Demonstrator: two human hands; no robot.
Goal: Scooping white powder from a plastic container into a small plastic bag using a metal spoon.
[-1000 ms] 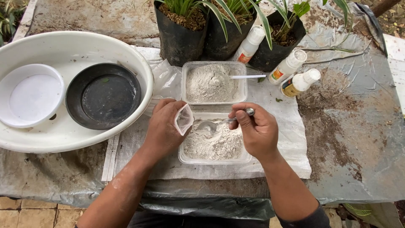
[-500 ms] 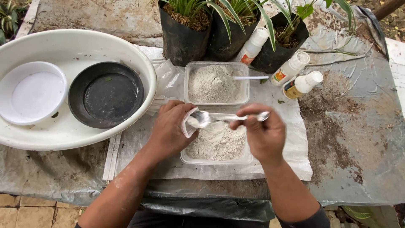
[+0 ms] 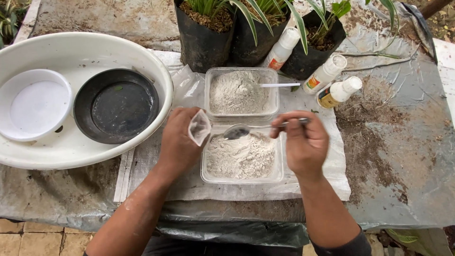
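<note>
— Pinching the handle end of a slim metal spoon (image 3: 258,128), the right hand's fingers (image 3: 284,130) are clamped together on it, are they?

— Yes. The right hand (image 3: 303,144) holds the spoon level, its long axis running left to right, bowl pointing at the left hand (image 3: 177,142). The bowl sits just beside a small clear plastic pouch (image 3: 199,127).

— And the left fingers?

— Closed on that pouch, holding it with its mouth turned toward the spoon. Whether the bowl carries powder cannot be told.

— What lies under them?

— A clear rectangular plastic tub of pale grey powder (image 3: 242,156), directly below spoon and pouch. A second tub of the same powder (image 3: 239,92), with a white plastic spoon lying in it, touches its far side.

— Farther out?

— Black grow bags with green plants (image 3: 204,40) and white squeeze bottles (image 3: 327,73) behind; to the left, a large white basin (image 3: 156,71) holding a black round dish (image 3: 116,105) and a white round dish (image 3: 35,104), all on a sheet-covered surface (image 3: 403,166).
</note>
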